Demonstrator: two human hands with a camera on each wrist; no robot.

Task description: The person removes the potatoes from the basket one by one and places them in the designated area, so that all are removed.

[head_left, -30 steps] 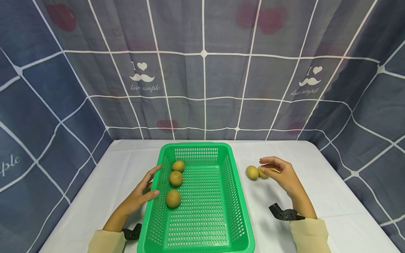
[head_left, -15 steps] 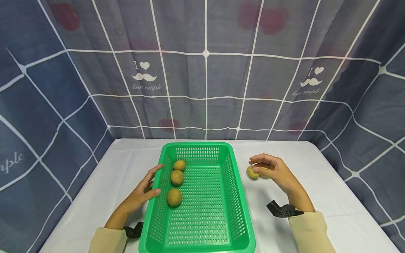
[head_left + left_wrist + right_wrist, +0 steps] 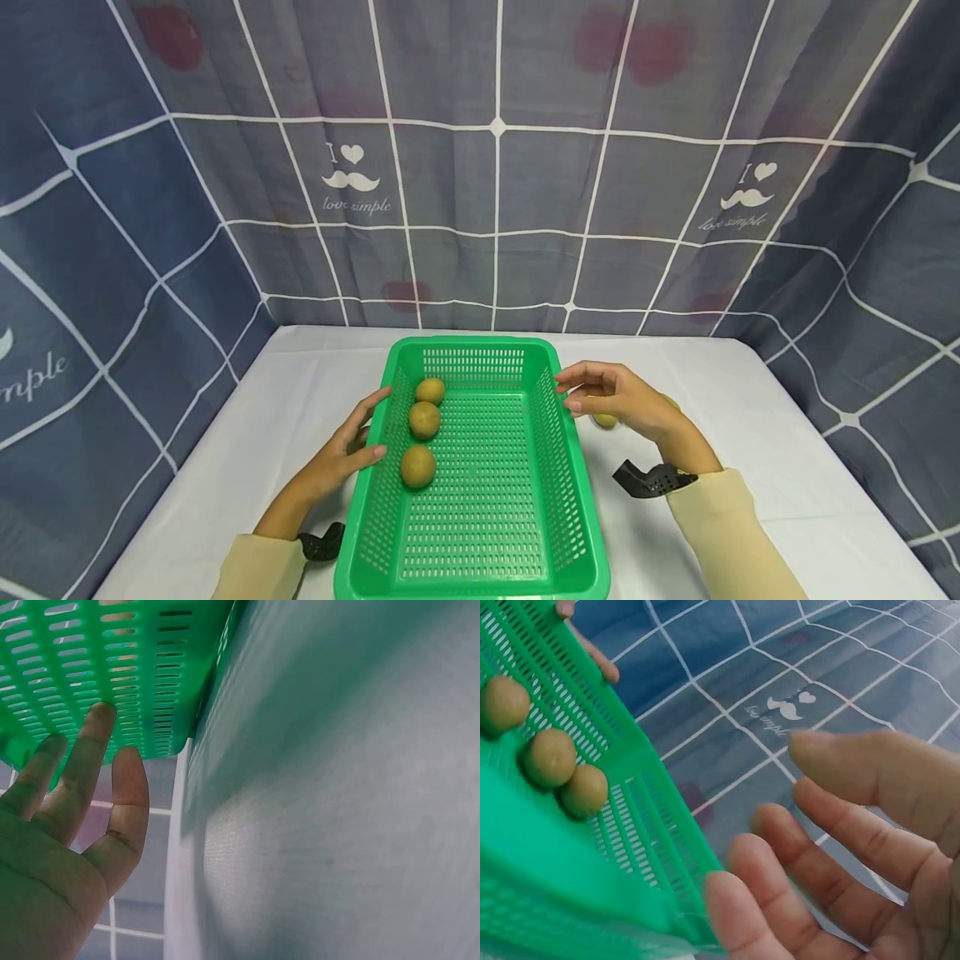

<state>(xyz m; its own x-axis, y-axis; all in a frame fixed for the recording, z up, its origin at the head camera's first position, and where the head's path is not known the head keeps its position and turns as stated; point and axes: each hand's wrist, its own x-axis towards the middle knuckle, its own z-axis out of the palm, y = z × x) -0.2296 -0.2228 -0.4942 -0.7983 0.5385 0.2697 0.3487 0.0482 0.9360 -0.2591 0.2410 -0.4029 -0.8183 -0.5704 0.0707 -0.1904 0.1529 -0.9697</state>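
A green plastic basket (image 3: pixel 491 500) with slotted walls stands in front of me. Three round, brownish-yellow fruits (image 3: pixel 417 467) lie in a row along its left wall; the right wrist view shows these fruits (image 3: pixel 550 757) from the other side. My left hand (image 3: pixel 330 471) rests against the basket's left side, with thumb and index fingertips at the rim. In the left wrist view its fairly straight fingers (image 3: pixel 90 746) touch the outer wall. My right hand (image 3: pixel 622 404) is beside the right rim, fingers loosely bent, holding nothing. Under it a yellow fruit (image 3: pixel 604 421) is partly hidden.
A white cloth (image 3: pixel 757 467) covers the table. Behind the right hand another bit of yellow fruit (image 3: pixel 671 402) shows. A grey checked curtain (image 3: pixel 450 183) hangs at the back and along both sides.
My right hand has moved left, from over the yellow fruits to the basket's right rim. The left hand and the three fruits in the basket keep their places.
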